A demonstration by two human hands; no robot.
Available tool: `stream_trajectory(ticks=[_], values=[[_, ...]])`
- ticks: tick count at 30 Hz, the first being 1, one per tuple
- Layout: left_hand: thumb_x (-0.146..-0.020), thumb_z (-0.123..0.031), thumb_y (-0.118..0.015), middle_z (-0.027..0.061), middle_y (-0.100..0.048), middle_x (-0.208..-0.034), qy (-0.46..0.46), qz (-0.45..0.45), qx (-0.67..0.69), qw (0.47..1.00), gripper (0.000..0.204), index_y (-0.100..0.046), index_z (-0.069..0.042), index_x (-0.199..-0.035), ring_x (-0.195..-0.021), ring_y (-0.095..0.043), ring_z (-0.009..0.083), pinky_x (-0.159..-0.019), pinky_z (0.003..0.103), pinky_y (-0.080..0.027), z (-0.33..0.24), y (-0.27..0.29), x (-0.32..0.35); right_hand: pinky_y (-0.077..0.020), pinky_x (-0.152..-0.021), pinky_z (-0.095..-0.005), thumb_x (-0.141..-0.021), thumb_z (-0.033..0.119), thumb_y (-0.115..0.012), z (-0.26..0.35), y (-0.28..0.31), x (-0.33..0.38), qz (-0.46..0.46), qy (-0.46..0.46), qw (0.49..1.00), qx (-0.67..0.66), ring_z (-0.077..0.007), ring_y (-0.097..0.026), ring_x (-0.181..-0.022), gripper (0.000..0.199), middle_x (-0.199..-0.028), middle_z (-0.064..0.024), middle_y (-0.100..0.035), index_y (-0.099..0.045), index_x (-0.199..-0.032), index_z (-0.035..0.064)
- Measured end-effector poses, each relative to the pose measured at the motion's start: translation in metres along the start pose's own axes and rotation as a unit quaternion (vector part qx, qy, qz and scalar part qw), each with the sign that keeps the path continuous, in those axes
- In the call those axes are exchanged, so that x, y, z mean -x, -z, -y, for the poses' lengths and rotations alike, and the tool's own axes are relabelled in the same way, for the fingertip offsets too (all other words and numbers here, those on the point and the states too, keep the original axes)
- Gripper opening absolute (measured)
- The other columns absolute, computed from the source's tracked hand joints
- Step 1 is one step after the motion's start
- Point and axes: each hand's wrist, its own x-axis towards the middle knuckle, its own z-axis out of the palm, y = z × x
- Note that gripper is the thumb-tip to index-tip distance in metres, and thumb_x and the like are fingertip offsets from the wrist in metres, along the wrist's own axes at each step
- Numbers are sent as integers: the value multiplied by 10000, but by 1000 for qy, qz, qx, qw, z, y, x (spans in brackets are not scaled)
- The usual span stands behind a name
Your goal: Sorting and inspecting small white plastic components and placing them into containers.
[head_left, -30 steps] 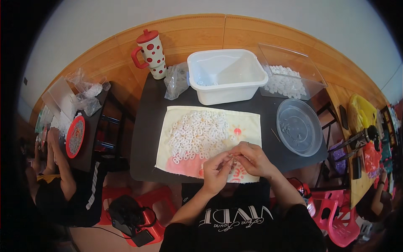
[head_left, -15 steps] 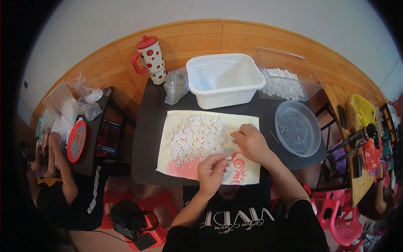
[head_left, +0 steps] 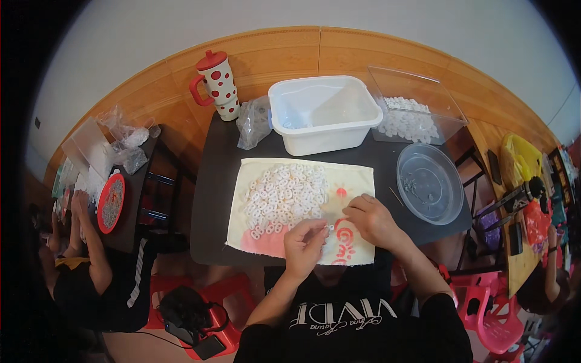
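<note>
A cream cloth (head_left: 354, 175) with pink and red print lies on the dark table. Small white plastic pieces (head_left: 284, 193) with holes in them are heaped over its left and middle. My left hand (head_left: 304, 247) is over the cloth's front edge, thumb and fingertips pinched on one small white piece (head_left: 330, 228). To the right of it, above the cloth's right side, my right hand (head_left: 374, 222) is bent with its fingers drawn together. Anything between those fingers is too small or hidden to make out.
Behind the cloth stand a white tub (head_left: 327, 142), a spotted tumbler (head_left: 219, 85) and a transparent bin (head_left: 411, 121) of white pieces. A round transparent tray (head_left: 430, 209) with small grey bits sits right, beside a thin stick (head_left: 396, 196). Another person's arm (head_left: 91, 236) reaches to a table at left.
My right hand has moved slightly right and toward me, uncovering a red print on the cloth. My left hand stays nearly in place, still pinching the small white piece.
</note>
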Motion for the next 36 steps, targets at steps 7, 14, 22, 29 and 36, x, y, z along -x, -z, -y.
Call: stream_trajectory(ticks=[7,14,22,29,36], values=[[-903,46,-641,23,-649,-880,-20,3,28,999,284,-645,20,-1185,-729,-577,54,-612,202,-458,6,-4,1,-477,-699,-421,-772,30,-690,-3,4,13,-90,-114,989,-37,-334,-582,-810,127,-860,-130,-579,-659,-895,25],[-896,66,-642,13,-639,-884,20,32,35,999,343,-625,18,-1235,-761,-580,56,-674,198,-470,2,-4,1,-478,-696,-396,-748,53,-737,20,-10,10,-77,-90,993,2,-322,-585,-807,134,-846,-122,-568,-677,-868,40],[-887,79,-642,7,-638,-882,32,65,43,996,389,-603,13,-1269,-771,-585,50,-692,200,-478,-4,-4,2,-476,-727,-241,-882,-61,-653,28,-3,6,-77,-205,878,-425,-114,-610,-837,149,-918,-80,-654,-679,-1028,-50],[-888,89,-625,10,-648,-899,30,82,49,995,411,-586,10,-1289,-807,-604,57,-725,201,-488,-11,-7,1,-486,-720,-239,-890,-29,-652,35,-13,9,-95,-238,850,-460,-92,-602,-784,125,-857,-49,-648,-674,-1012,-31],[-889,84,-627,6,-644,-904,24,67,39,997,383,-611,5,-1263,-797,-598,53,-711,197,-481,-7,-6,4,-488,-723,-228,-884,-59,-657,35,-8,10,-63,-198,878,-431,-90,-616,-809,94,-873,-55,-664,-678,-972,-33]])
